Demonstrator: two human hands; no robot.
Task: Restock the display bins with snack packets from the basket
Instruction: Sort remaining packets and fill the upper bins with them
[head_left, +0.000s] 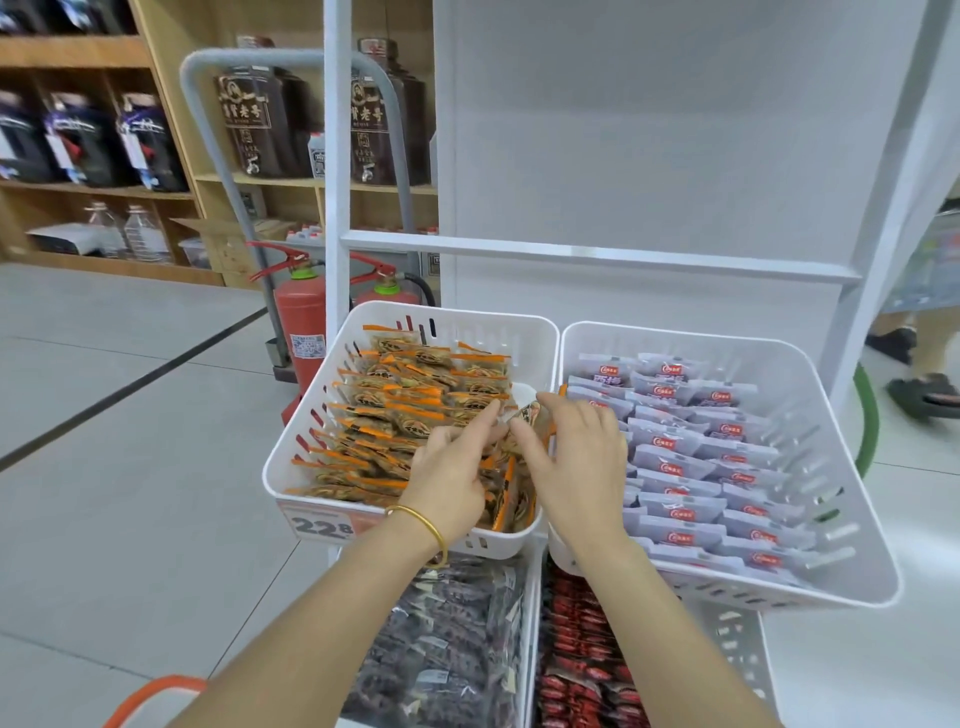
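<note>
Grey floor tiles run back to wooden shelving (72, 52) stacked with dark jars, and a fire extinguisher (301, 322) stands behind a white display rack (597, 254).

The rack's left bin (291, 447) holds the orange-edged packets (395, 405), laid in overlapping rows that slope toward the front, probably so each face shows to a shopper. A price label (322, 526) hangs on its front wall. Just beside it, the right bin (852, 467) carries lavender packets (685, 467) fanned the same way. On the tier below lie dark packets (447, 649) and red packets (576, 649).

Both hands work at the left bin's right edge, where the rows thin out and bare bin floor shows. The left hand (452, 467) lies released, its fingers (488, 415) stretched flat on the rows, seemingly to hold them back and keep a gap. The right hand (582, 462) appears to be grasping a single packet (529, 415) between thumb and forefinger, tilted on edge over that gap. The step looks like slotting this packet into the last row.

An orange handle (150, 693) at the lower left edge is probably the basket, though its contents are out of view. With the bins looking well stocked, the job seems far along.
</note>
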